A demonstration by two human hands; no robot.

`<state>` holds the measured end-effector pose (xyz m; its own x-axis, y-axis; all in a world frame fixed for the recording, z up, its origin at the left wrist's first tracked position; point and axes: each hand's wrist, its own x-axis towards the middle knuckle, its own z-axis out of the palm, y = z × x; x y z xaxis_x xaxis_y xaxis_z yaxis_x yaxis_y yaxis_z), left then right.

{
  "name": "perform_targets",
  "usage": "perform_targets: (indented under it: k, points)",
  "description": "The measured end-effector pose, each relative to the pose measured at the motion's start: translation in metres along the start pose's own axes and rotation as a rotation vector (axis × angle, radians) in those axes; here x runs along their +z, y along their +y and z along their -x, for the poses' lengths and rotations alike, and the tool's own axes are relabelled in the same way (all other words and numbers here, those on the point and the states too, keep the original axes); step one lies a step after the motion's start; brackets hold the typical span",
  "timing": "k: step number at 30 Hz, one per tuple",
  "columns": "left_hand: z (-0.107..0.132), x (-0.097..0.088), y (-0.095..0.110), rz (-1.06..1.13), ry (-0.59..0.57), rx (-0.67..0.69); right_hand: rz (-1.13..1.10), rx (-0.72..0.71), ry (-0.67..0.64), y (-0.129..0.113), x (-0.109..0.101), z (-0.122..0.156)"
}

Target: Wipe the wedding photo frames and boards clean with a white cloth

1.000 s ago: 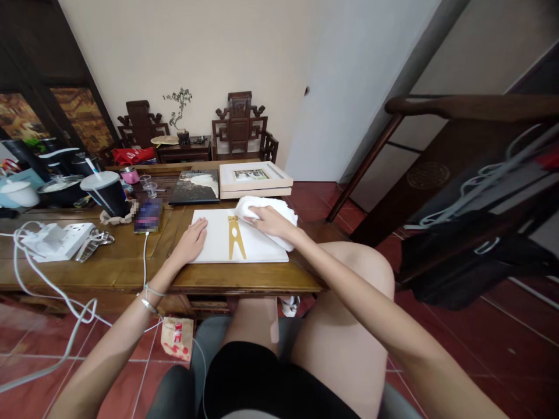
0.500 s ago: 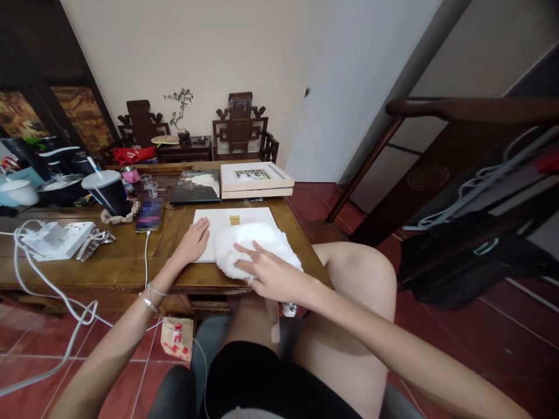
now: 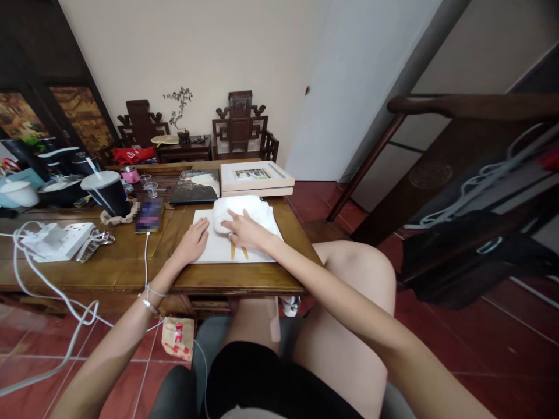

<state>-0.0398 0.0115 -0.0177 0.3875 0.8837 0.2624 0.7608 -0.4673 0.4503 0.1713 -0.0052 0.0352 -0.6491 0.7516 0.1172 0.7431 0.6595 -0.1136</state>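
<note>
A white board (image 3: 209, 254) lies flat near the front edge of the wooden table. My left hand (image 3: 195, 240) rests on its left side, fingers stretched out and palm down, holding nothing. My right hand (image 3: 248, 230) grips a fluffy white towel (image 3: 238, 205), its fingers pressed into the folded cloth over the far part of the board. Two gold-coloured strips (image 3: 239, 252) on the board show just below this hand. The towel hides the board's upper area and whatever lies beneath it.
Framed pictures (image 3: 257, 174) and a dark panel (image 3: 196, 186) sit behind the board. To the left are a charging phone (image 3: 149, 216), a lidded cup (image 3: 108, 195) and a power strip (image 3: 65, 247) with loose cables. A paper bag (image 3: 178, 337) is below the table.
My right hand has slid the towel away from me, from the board's near edge to its far edge, uncovering the lower ends of the gold strips. My left hand has stayed put.
</note>
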Motion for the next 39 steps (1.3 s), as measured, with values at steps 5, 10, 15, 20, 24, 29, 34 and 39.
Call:
perform_targets:
  k: [5,10,15,20,24,29,34,39]
  points:
    - [0.000,0.001,0.000,0.017,0.012,0.004,-0.072,-0.154,0.009,-0.037,-0.002,0.056]
    - [0.000,0.001,0.002,0.020,0.007,-0.013,-0.109,-0.126,-0.027,-0.055,-0.020,0.076]
    - [0.001,0.000,0.002,0.030,0.017,-0.006,-0.043,0.056,-0.051,-0.036,-0.030,0.031]
    - [0.000,-0.005,0.008,0.170,0.082,-0.052,-0.017,0.241,-0.023,-0.032,-0.021,-0.019]
    - [-0.005,-0.009,0.008,0.471,0.203,-0.204,-0.007,0.064,0.036,-0.041,-0.003,-0.025]
    - [-0.006,-0.004,0.002,0.548,0.283,-0.257,-0.064,-0.299,0.004,-0.044,0.009,0.016]
    - [-0.001,-0.002,0.007,0.292,0.170,-0.176,-0.114,-0.228,-0.024,-0.028,-0.007,0.049]
    - [0.001,-0.004,0.009,0.106,0.078,-0.053,-0.116,0.057,-0.018,-0.009,-0.028,0.024]
